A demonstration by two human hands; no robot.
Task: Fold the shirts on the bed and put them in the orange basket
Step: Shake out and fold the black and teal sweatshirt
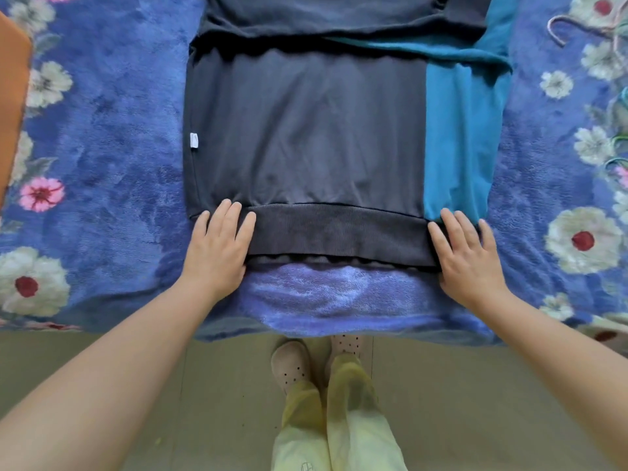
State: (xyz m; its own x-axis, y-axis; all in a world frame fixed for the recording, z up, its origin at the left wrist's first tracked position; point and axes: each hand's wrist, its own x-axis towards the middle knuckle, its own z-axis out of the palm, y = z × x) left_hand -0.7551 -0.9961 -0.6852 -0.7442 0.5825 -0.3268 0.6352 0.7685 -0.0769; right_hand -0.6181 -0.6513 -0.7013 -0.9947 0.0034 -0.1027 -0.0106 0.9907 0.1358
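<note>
A dark grey shirt (306,130) lies flat on the bed, its ribbed hem toward me and its sleeves folded in across the top. Under it, showing along the right side, is a teal shirt (455,137). My left hand (217,246) rests flat on the hem's left corner, fingers straight. My right hand (465,249) rests flat on the hem's right corner, over the edge of the teal cloth. An orange edge (13,96) at the far left may be the basket.
The bed is covered by a blue plush blanket with white and pink flowers (102,158). Clothes hangers (598,28) lie at the upper right. The bed's front edge runs just below my hands; my legs and slippers (295,362) stand on the floor.
</note>
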